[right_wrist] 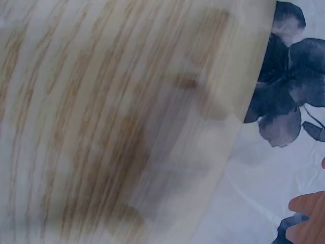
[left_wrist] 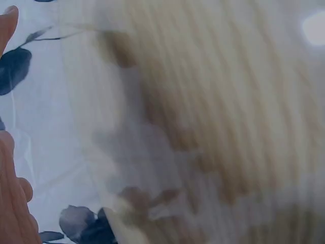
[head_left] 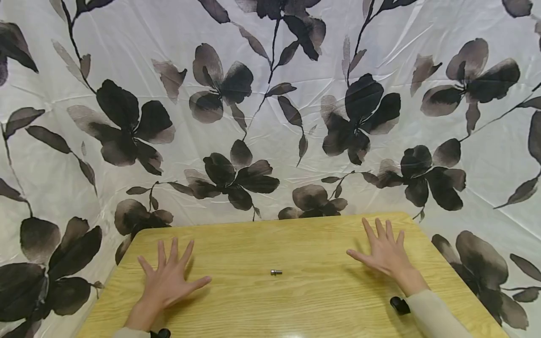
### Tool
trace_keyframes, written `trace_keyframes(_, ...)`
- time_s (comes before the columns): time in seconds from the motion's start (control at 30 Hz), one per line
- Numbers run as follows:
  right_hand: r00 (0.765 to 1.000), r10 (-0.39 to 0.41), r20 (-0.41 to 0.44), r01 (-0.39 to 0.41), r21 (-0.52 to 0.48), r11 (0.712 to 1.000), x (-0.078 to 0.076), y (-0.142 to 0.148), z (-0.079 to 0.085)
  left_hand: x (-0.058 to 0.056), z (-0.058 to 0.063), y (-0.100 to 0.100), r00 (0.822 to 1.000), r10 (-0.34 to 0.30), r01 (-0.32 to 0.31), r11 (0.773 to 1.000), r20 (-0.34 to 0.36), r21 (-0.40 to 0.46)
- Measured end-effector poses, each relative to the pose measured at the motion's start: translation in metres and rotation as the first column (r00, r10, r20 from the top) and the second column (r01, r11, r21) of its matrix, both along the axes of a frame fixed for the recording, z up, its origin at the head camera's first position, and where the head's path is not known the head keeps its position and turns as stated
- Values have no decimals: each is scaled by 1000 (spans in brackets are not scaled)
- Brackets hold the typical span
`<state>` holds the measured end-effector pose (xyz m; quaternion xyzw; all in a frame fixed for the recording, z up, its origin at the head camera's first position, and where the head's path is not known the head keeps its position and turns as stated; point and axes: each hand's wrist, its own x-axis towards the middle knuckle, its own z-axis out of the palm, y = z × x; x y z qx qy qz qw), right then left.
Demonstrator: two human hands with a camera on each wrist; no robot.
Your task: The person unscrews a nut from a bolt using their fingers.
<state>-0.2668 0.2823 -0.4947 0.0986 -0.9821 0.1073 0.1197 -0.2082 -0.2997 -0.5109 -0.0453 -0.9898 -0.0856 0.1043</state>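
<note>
The table (head_left: pixel 262 305) is yellow and has a wood pattern; its fine lines run mostly from left to right in the head view. Its two far corners are rounded. The surface is slightly shiny and reflects light. Near its middle, one small metal bolt (head_left: pixel 276 272) lies on its side, the thicker head toward the left.

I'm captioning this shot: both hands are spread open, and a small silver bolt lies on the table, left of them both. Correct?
Not quite: the head view shows the bolt between the left hand and the right hand. The rest stands.
</note>
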Motion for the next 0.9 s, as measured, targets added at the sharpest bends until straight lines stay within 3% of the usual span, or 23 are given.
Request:
trace_keyframes(0.27, 1000, -11, 28, 13, -60, 998, -4, -6, 2, -9, 11, 23, 999, 21, -24, 996, 35, 82)
trace_keyframes(0.43, 992, -34, 118, 58, -208, 976, -4, -20, -2, -14, 11, 35, 999, 6, -17, 981, 54, 192)
trace_keyframes(0.53, 982, -32, 184, 88, -307, 948, -1, -32, -8, -16, 8, 42, 998, -37, 20, 957, 54, 290)
trace_keyframes(0.6, 977, -26, 213, 104, -367, 924, 0, -41, -12, -17, 6, 48, 996, -71, 43, 925, 59, 377)
trace_keyframes(0.67, 974, -5, 228, 106, -431, 896, 1, -49, -16, -16, 5, 53, 993, -91, 47, 879, 71, 474)
trace_keyframes(0.8, 972, 43, 233, 91, -535, 840, 3, -66, -24, -15, 3, 66, 991, -111, 37, 771, 78, 636)
trace_keyframes(0.9, 968, 72, 240, 84, -583, 808, 7, -76, -28, -12, 0, 76, 991, -126, 53, 682, 45, 729)
